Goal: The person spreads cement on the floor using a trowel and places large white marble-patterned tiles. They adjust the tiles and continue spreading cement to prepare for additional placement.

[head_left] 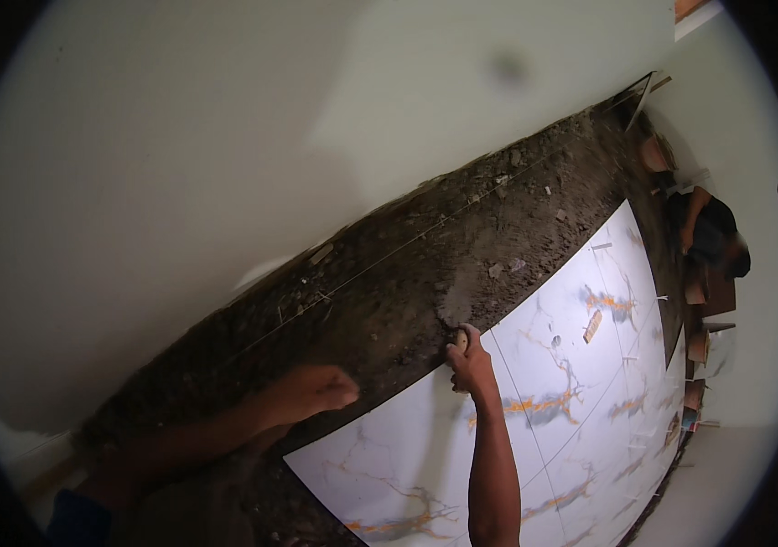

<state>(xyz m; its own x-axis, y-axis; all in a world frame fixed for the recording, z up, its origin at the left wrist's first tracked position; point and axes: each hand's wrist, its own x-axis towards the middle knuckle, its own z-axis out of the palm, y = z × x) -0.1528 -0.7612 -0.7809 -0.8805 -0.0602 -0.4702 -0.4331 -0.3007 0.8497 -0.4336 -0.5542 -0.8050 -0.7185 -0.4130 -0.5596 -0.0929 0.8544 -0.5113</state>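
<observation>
My right hand (471,363) is closed around the pale handle of a trowel (461,340). The trowel's greyish blade is hard to make out against the dark, rough dirt bed (389,319), right at the edge of the laid tiles. My left hand (327,390) hangs over the dirt to the left, curled into a loose fist and slightly blurred, with nothing visible in it. White marble-look floor tiles (580,365) with grey and orange veins lie beneath my right forearm.
A taut string (380,263) runs along the dirt beside the pale wall (179,137). A brick-coloured fragment (592,326) and small spacers lie on the tiles. Another person (713,232) in dark clothing crouches at the far right, near several reddish-brown blocks (696,346).
</observation>
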